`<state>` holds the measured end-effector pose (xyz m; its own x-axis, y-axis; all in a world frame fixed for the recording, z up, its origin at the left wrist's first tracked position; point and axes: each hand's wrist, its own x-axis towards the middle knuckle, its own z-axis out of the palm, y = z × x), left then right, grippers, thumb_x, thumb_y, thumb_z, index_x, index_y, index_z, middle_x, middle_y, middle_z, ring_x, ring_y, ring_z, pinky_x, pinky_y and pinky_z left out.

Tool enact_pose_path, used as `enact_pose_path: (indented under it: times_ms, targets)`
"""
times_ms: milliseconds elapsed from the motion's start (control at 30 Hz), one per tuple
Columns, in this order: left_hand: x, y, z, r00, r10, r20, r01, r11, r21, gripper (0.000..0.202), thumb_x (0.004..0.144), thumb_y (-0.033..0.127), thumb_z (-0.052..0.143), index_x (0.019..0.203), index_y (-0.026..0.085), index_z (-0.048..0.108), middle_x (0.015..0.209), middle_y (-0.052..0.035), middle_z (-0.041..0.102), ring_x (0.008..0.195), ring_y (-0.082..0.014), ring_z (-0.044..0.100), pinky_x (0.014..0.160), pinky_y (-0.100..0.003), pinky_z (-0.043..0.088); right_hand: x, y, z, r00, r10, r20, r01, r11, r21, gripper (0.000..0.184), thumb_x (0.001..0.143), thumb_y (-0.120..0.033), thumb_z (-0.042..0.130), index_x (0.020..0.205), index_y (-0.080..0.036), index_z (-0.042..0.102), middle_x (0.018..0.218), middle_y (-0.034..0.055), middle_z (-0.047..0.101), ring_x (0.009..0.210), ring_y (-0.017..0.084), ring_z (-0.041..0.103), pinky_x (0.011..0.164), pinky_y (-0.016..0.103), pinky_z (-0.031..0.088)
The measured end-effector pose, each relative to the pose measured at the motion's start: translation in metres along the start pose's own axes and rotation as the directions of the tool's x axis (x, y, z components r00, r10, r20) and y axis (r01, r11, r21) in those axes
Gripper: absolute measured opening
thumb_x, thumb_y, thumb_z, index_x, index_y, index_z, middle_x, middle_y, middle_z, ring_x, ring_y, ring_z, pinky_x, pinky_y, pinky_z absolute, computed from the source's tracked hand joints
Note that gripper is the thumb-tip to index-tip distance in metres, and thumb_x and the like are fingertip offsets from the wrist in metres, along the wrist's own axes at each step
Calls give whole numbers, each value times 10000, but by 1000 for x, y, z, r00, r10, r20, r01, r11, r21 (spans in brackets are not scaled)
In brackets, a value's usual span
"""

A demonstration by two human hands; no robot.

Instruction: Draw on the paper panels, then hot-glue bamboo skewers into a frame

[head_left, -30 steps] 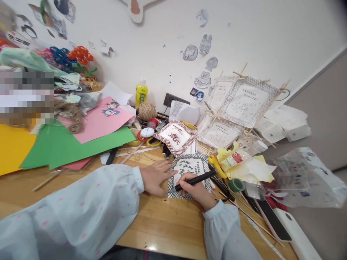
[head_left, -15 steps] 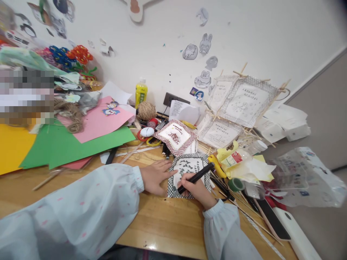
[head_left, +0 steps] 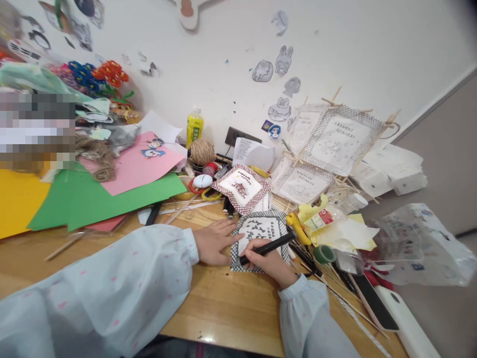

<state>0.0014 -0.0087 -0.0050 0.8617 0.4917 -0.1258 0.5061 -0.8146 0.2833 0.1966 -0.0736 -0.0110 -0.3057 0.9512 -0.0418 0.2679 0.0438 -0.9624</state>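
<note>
A black marker (head_left: 269, 245) is gripped in my right hand (head_left: 268, 261), slanting up to the right. Its lower end is over the left part of a white sheet (head_left: 261, 229) with a dark crosshatched border, dark leaf-like marks and some writing. I cannot make out whether the tip touches it. My left hand (head_left: 213, 242) lies flat with fingers spread, its fingertips on the sheet's left edge. Just behind lies a similar sheet (head_left: 242, 187) with a dark red crosshatched border and a drawn building.
Beyond the sheets stands a stick frame holding drawn panels (head_left: 337, 139). To the right lie a yellow glue gun (head_left: 298, 228), a clear bottle (head_left: 328, 218), thin sticks and a plastic bag (head_left: 428, 243). Green paper (head_left: 112, 201), a twine ball (head_left: 201, 151) and a yellow drink bottle (head_left: 194, 128) are left.
My right hand has moved the marker slightly left, and it now leans a little flatter. My left hand stays in place on the sheet's edge.
</note>
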Motion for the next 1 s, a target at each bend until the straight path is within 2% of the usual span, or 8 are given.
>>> enact_pose_path:
  times_ms: [233,367,433,567,633,700,833,1000]
  targets:
    - [1,-4,5,999,11,-48,-15,997,-71,779,728,437,585,1407,150,332,1478,-203,245,1360,-392,176,1078,-542,143,0,4,-1,998,55,0,-55,994,95,184,725,-326,626,621,-175,611,478,-29,564,416,92,492,442,210,380]
    - [4,-8,6,988,25,-151,-47,989,-141,727,730,439,596,1362,130,414,1421,-205,372,1310,-386,305,1062,-518,221,0,2,-10,981,-74,-178,117,962,247,248,767,-397,587,652,-178,607,495,-20,569,429,106,509,443,222,386]
    - [6,-9,3,970,38,-242,-83,980,-182,552,804,395,523,1293,138,506,1306,-181,517,1207,-328,458,1021,-451,324,-1,0,-21,920,-144,-364,253,929,271,294,795,-453,543,672,-193,598,483,-29,549,419,105,490,452,232,395]
    - [11,-10,-2,907,-61,-418,-101,929,-356,343,841,235,461,1127,180,642,1118,-102,652,1022,-225,594,915,-343,440,-1,-2,-48,700,-166,-695,450,857,249,386,822,-588,432,796,-233,583,462,-63,492,421,111,463,590,294,477]
    - [12,-11,-3,858,-137,-495,-105,897,-430,320,819,198,481,1075,188,671,1111,-84,661,1018,-207,597,910,-327,448,-1,-1,-57,611,-168,-774,482,854,195,390,836,-593,409,889,-243,573,486,-68,507,437,113,462,632,306,482]
    - [12,-12,-3,802,-180,-569,-142,869,-474,303,817,186,477,1030,197,692,1088,-76,672,994,-193,609,885,-315,465,-2,1,-62,568,-186,-802,417,905,86,349,843,-546,449,999,-255,562,615,-42,592,533,125,525,656,299,482]
    - [12,-17,-2,701,-215,-680,-194,859,-473,306,818,169,460,1006,200,700,1037,-77,683,937,-183,624,841,-312,489,1,8,-60,563,-299,-770,228,952,-203,343,819,-447,542,1115,-276,554,1105,33,613,1006,191,570,896,356,447]
    - [11,-22,-4,644,-269,-716,-151,873,-464,349,785,115,421,984,201,695,1057,-69,666,983,-190,603,895,-347,468,10,16,-58,634,-417,-651,219,904,-366,297,813,-382,556,1067,-230,578,1113,76,616,1057,233,560,965,406,416]
